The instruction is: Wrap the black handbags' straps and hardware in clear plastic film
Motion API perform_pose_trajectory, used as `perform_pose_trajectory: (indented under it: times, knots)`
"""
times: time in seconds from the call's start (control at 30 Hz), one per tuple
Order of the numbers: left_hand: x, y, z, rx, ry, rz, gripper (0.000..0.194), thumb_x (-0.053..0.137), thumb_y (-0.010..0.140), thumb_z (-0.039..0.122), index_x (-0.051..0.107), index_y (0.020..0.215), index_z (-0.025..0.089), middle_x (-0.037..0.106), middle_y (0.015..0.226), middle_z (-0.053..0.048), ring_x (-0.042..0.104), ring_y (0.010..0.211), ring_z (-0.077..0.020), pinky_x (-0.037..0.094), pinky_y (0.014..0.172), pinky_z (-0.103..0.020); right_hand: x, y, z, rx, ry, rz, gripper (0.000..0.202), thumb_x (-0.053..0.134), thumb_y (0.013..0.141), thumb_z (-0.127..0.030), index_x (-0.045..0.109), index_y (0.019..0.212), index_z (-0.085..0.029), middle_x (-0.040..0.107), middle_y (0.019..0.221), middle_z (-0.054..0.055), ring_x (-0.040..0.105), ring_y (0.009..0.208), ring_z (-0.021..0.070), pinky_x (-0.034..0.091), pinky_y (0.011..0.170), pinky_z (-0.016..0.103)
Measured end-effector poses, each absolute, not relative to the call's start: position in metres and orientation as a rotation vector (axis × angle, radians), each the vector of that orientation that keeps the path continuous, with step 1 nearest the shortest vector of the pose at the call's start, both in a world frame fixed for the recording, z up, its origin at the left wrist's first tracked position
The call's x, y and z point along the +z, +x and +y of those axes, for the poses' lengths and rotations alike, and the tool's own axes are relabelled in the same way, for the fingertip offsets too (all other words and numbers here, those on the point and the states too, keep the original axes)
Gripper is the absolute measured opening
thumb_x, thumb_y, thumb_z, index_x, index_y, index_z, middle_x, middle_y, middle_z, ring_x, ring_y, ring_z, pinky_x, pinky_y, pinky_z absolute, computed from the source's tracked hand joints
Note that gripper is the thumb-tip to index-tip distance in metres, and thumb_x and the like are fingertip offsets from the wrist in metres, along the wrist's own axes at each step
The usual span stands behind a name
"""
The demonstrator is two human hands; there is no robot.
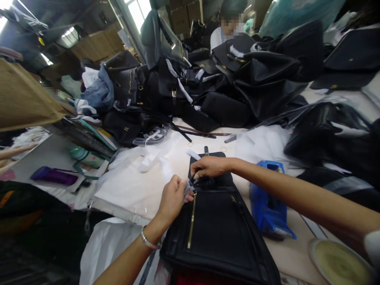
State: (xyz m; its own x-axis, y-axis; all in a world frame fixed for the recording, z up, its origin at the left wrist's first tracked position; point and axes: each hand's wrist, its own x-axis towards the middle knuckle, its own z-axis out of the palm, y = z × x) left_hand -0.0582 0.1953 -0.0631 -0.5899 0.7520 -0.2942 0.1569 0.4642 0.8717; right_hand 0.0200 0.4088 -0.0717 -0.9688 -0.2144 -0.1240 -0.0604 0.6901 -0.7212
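Observation:
A black bag with gold zippers lies flat in front of me, its narrower top end pointing away. At its upper left corner my left hand pinches a piece of clear plastic wrap. Just beyond, my right hand is closed on a thin black strap at the same corner. The two hands nearly meet there. Below them a gold zipper runs down the bag's left side. The fingertips are partly hidden, so the exact grip is hard to see.
A blue tape dispenser stands right of the bag, with a round yellowish tub or roll nearer me. Many black bags are heaped across the back. White wrapping sheets cover the left. Behind the heap sits a person.

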Motion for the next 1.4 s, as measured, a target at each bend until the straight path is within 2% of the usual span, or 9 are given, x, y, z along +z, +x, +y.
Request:
perform_pose_trajectory:
  times: [0.13, 0.3, 0.47, 0.7, 0.87, 0.93, 1.23, 1.33, 1.4]
  knots:
    - [-0.064, -0.056, 0.198, 1.107, 0.761, 2.032, 0.026, 0.046, 0.09, 0.044, 0.044, 0.078, 0.021, 0.071, 0.067, -0.003, 0.069, 0.055, -0.019, 0.052, 0.048, -0.026, -0.075, 0.021, 0.41, -1.265, -0.199, 2.677, 0.017, 0.058, 0.087, -0.023, 0.065, 0.099, -0.014, 0.067, 0.089, 0.003, 0.058, 0.079, 0.0141, 0.038, 0.069, 0.021]
    - [-0.067, -0.053, 0.201, 1.093, 0.759, 2.007, 0.028, 0.046, 0.09, 0.046, 0.044, 0.078, 0.021, 0.07, 0.064, -0.003, 0.068, 0.052, -0.019, 0.051, 0.047, -0.026, -0.074, 0.016, 0.393, -1.267, -0.365, 2.661, 0.014, 0.061, 0.085, -0.024, 0.066, 0.093, -0.014, 0.064, 0.078, 0.0, 0.054, 0.07, 0.0118, 0.035, 0.061, 0.02]
    - [-0.069, -0.054, 0.199, 1.097, 0.753, 1.993, 0.028, 0.048, 0.088, 0.047, 0.043, 0.078, 0.021, 0.071, 0.065, -0.004, 0.068, 0.053, -0.0187, 0.051, 0.047, -0.026, -0.081, 0.016, 0.406, -1.251, -0.253, 2.625, 0.02, 0.059, 0.087, -0.023, 0.066, 0.104, -0.016, 0.067, 0.092, 0.002, 0.057, 0.079, 0.0125, 0.038, 0.068, 0.019]
    - [-0.073, -0.056, 0.204, 1.066, 0.754, 1.976, 0.03, 0.048, 0.088, 0.049, 0.044, 0.078, 0.021, 0.071, 0.064, -0.004, 0.068, 0.053, -0.0187, 0.051, 0.047, -0.026, -0.078, 0.015, 0.398, -1.217, -0.293, 2.661, 0.015, 0.062, 0.084, -0.022, 0.068, 0.095, -0.015, 0.066, 0.08, 0.0, 0.055, 0.072, 0.0118, 0.037, 0.063, 0.02]
    - [-0.076, -0.06, 0.204, 1.046, 0.745, 1.987, 0.03, 0.046, 0.089, 0.049, 0.044, 0.078, 0.021, 0.072, 0.066, -0.004, 0.068, 0.054, -0.0186, 0.051, 0.049, -0.026, -0.087, 0.013, 0.406, -1.301, -0.206, 2.588, 0.024, 0.059, 0.085, -0.018, 0.067, 0.107, -0.015, 0.069, 0.096, 0.003, 0.059, 0.083, 0.013, 0.04, 0.071, 0.02]
    - [-0.077, -0.062, 0.205, 1.035, 0.739, 1.986, 0.029, 0.045, 0.09, 0.048, 0.043, 0.078, 0.021, 0.072, 0.065, -0.003, 0.068, 0.054, -0.0185, 0.051, 0.049, -0.027, -0.093, 0.013, 0.413, -1.286, -0.165, 2.589, 0.023, 0.06, 0.085, -0.017, 0.067, 0.106, -0.015, 0.069, 0.096, 0.003, 0.059, 0.083, 0.0131, 0.04, 0.07, 0.02]
    - [-0.081, -0.062, 0.213, 0.92, 0.706, 1.992, 0.026, 0.046, 0.088, 0.045, 0.041, 0.074, 0.023, 0.07, 0.058, -0.001, 0.066, 0.048, -0.0189, 0.047, 0.043, -0.025, -0.086, 0.01, 0.388, -1.188, -0.15, 2.634, 0.015, 0.066, 0.081, -0.023, 0.07, 0.094, -0.016, 0.067, 0.079, -0.001, 0.056, 0.072, 0.0116, 0.036, 0.061, 0.019]
    - [-0.081, -0.062, 0.214, 0.911, 0.705, 1.996, 0.027, 0.047, 0.087, 0.046, 0.041, 0.073, 0.023, 0.069, 0.055, -0.001, 0.065, 0.046, -0.0187, 0.046, 0.042, -0.025, -0.081, 0.018, 0.391, -1.175, -0.054, 2.675, 0.02, 0.062, 0.086, -0.025, 0.069, 0.102, -0.016, 0.069, 0.089, 0.001, 0.059, 0.079, 0.0124, 0.037, 0.065, 0.019]
    - [-0.081, -0.062, 0.213, 0.908, 0.702, 1.997, 0.028, 0.048, 0.086, 0.046, 0.041, 0.072, 0.023, 0.069, 0.055, 0.0, 0.065, 0.045, -0.0186, 0.046, 0.042, -0.025, -0.079, 0.029, 0.399, -1.159, 0.055, 2.725, 0.026, 0.056, 0.09, -0.033, 0.067, 0.107, -0.017, 0.069, 0.097, 0.004, 0.06, 0.085, 0.0148, 0.038, 0.067, 0.02]
